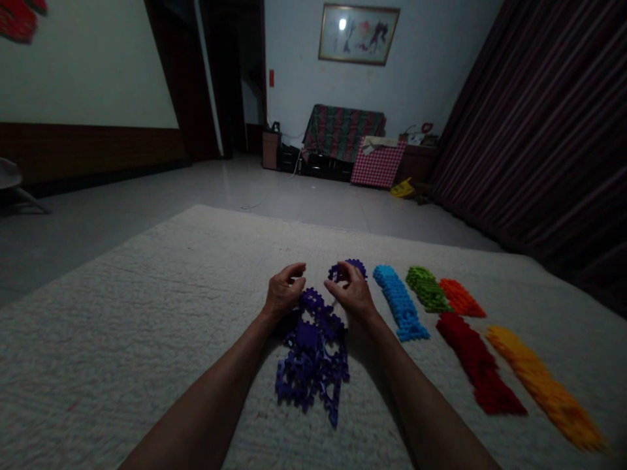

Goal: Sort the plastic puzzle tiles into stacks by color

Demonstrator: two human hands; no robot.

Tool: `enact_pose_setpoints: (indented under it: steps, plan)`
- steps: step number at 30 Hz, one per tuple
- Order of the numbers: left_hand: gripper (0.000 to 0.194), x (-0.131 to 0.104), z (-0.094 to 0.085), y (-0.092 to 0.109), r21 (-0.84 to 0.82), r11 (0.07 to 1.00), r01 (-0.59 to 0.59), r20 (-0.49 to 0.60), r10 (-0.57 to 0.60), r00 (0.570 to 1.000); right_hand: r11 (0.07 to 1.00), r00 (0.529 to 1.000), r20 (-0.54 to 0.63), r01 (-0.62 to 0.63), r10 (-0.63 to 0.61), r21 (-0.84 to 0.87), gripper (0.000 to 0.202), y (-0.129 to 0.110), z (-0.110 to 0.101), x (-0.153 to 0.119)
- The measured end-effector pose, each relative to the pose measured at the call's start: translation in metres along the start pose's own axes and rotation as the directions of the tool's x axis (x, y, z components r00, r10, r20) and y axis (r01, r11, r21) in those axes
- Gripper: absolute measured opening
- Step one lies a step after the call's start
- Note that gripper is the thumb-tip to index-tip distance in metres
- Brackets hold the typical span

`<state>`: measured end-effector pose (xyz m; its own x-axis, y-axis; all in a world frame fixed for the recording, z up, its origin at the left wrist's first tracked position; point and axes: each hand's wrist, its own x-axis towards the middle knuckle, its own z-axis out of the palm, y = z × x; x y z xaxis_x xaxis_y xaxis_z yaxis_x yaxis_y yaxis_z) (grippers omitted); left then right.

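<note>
Purple pieces lie heaped on the white rug nearest me; curtains hang at two o'clock. My left hand curls empty, my right hand pinches one purple piece.

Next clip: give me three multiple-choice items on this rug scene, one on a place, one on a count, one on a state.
1. The blue stack lies where?
A. right of the right hand
B. left of the left hand
C. on the bare floor

2. How many sorted stacks lie right of the hands?
A. two
B. five
C. eight

3. The purple pieces between the arms are
A. loose in a heap
B. boxed
C. stacked neatly

Answers: 1 A, it sits just beyond the right hand on the rug. 2 B, blue, green, orange, red, yellow. 3 A, they lie jumbled.
</note>
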<state>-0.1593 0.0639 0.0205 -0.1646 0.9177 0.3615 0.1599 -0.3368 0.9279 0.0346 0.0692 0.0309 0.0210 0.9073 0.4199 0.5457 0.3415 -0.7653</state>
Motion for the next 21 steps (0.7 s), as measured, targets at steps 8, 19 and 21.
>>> enact_pose_setpoints:
  steps: [8,19,21]
  plan:
    - [0.035,0.007,-0.011,-0.022,0.01,0.993,0.116,-0.212,-0.112,0.971,0.932,0.933,-0.36,-0.118,-0.015,-0.343,0.055,0.039,-0.012,-0.011]
    - [0.038,0.004,-0.01,-0.024,-0.041,0.981,0.19,-0.179,-0.194,0.964,0.925,0.937,-0.35,-0.139,0.007,-0.353,0.057,0.044,-0.009,-0.008]
    - [0.037,0.004,-0.009,-0.024,-0.025,0.98,0.198,-0.182,-0.199,0.963,0.92,0.936,-0.35,-0.158,0.024,-0.358,0.059,0.044,-0.008,-0.008]
